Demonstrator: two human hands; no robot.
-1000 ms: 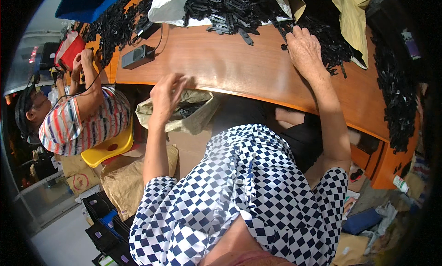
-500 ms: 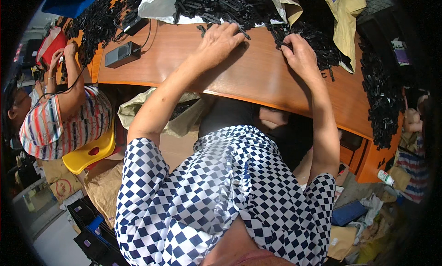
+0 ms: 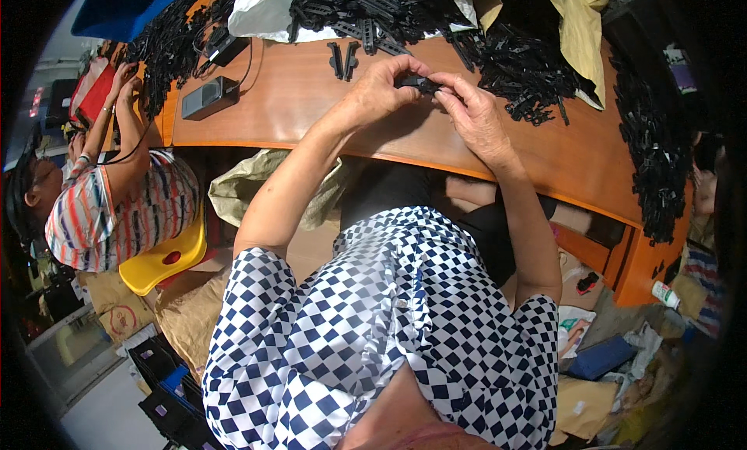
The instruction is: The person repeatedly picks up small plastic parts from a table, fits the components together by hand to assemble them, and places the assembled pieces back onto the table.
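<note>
Just above the wooden table (image 3: 288,84), both hands meet at a small black plastic part (image 3: 422,84). The fingers of my left hand (image 3: 381,88) curl round its left end, while my right hand (image 3: 473,115) pinches the other end between thumb and fingers. Much of the part is covered by the fingers. To the left of my left hand, two long black plastic pieces (image 3: 343,61) lie side by side on the tabletop. Beyond the hands, a heap of similar black pieces (image 3: 366,14) rests on a white sack (image 3: 261,12).
Another black heap (image 3: 537,80) spreads at the right, beside a yellowish sack (image 3: 580,29). More pieces (image 3: 654,162) line the right edge. A dark grey box (image 3: 208,98) with a cable stands left. A co-worker in a striped shirt (image 3: 128,201) sits at the left on a yellow stool (image 3: 167,259).
My hands have come together from the heaps, the right moving left toward the left hand. A black part is now held between them. Two pieces now lie plainly on the table beside my left hand.
</note>
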